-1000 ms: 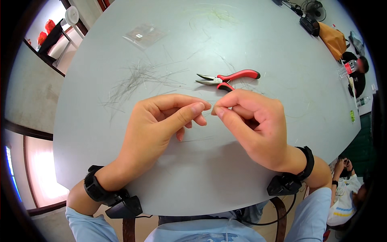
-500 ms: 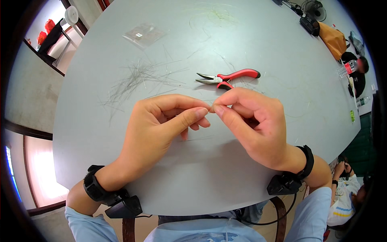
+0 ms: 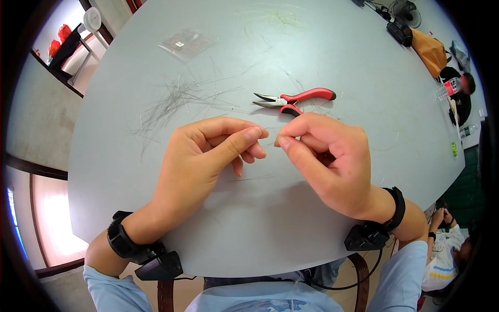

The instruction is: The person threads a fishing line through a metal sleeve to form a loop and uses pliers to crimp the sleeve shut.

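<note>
Over the middle of the grey table, my left hand (image 3: 200, 166) and my right hand (image 3: 330, 158) face each other, fingertips a short gap apart. The right thumb and index finger are pinched together; whatever they hold is too fine to make out. On the left, the thumb presses against the index finger near its tip, the other fingers curling loosely beneath, and any thing between them is too small to name. Just beyond the right hand lie red-and-black bent-nose pliers (image 3: 291, 100), jaws parted and pointing left. A loose heap of thin wire pieces (image 3: 179, 99) spreads beyond my left hand.
A clear plastic bag (image 3: 187, 43) lies on the far left of the table (image 3: 249, 229), with pale green strands (image 3: 278, 20) at the far edge. To the right are an orange bag (image 3: 429, 52) and a plastic bottle (image 3: 448, 88). Another person (image 3: 444, 255) sits at lower right.
My left fingertips have drawn back slightly to the left, away from the right fingertips, and the thumb has lifted a little. The right hand stays almost still, and the pliers have not moved.
</note>
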`<state>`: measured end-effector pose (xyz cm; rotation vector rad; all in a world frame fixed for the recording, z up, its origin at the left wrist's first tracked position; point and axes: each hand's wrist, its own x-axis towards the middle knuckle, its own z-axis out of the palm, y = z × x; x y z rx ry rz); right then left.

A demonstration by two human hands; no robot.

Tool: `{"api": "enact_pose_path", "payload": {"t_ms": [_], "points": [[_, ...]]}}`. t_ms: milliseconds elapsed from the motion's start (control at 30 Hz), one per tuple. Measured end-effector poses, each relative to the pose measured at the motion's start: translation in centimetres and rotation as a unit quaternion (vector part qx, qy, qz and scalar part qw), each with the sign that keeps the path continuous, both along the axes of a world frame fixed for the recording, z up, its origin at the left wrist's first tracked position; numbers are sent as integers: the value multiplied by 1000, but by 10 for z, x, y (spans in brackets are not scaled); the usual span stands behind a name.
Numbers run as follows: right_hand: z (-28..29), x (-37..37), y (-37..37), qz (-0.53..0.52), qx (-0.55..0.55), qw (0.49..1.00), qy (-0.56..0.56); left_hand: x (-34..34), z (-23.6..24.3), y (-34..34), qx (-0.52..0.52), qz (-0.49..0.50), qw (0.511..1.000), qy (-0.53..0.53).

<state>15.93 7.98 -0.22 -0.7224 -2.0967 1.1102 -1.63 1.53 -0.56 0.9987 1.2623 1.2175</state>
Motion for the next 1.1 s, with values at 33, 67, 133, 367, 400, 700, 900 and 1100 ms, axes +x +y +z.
{"api": "enact_pose_path", "payload": {"t_ms": [33, 67, 133, 367, 400, 700, 900, 1100], "points": [[0, 0, 0, 0, 0, 1000, 0, 0, 0, 0, -1, -4, 1000, 0], [0, 0, 0, 2, 6, 1000, 1, 0, 0, 0, -1, -4, 1000, 0], [-1, 0, 1, 5, 11, 1000, 2, 0, 0, 0, -7, -4, 1000, -8], [-1, 0, 1, -1, 10, 1000, 5, 0, 0, 0, -16, 0, 1000, -8], [-2, 0, 1, 5, 16, 1000, 0, 0, 0, -1, -17, 0, 1000, -9], [0, -1, 1, -14, -8, 1000, -2, -1, 0, -1, -16, -4, 1000, -17], [-2, -1, 2, -9, -11, 1000, 8, -1, 0, 0, -17, -6, 1000, -15], [-3, -2, 2, -17, -24, 1000, 3, -1, 0, -1, -17, -6, 1000, -13]]}}
